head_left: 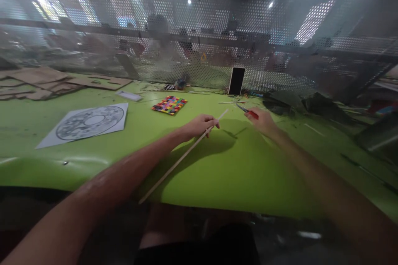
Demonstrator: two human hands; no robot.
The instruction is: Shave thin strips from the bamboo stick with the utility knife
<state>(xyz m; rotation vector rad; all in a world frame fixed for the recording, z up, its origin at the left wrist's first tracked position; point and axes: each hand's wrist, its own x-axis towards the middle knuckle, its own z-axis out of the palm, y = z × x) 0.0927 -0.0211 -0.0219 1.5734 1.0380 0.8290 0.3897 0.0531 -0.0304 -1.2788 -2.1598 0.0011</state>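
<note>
My left hand (pixel 203 126) is closed around a long, thin, pale wooden strip (pixel 177 165) near its far end. The strip slants from beyond my fingers down toward the table's front edge, above the green surface. In my right hand (pixel 264 122), closed as well, is a small red-handled tool (pixel 253 114) with a narrow dark metal end pointing left; its exact kind is unclear. The tool and the strip are apart, with the strip's pale far tip a little left of the tool. Just beyond my left hand lies a multicoloured woven square (pixel 169 104).
A printed sheet with a ring pattern (pixel 90 122) lies left on the green table (pixel 199 186). Cut cardboard pieces (pixel 40 78) fill the back left. A phone (pixel 236 81) stands against the perforated metal screen (pixel 205 45). Dark crumpled material (pixel 286 101) lies right.
</note>
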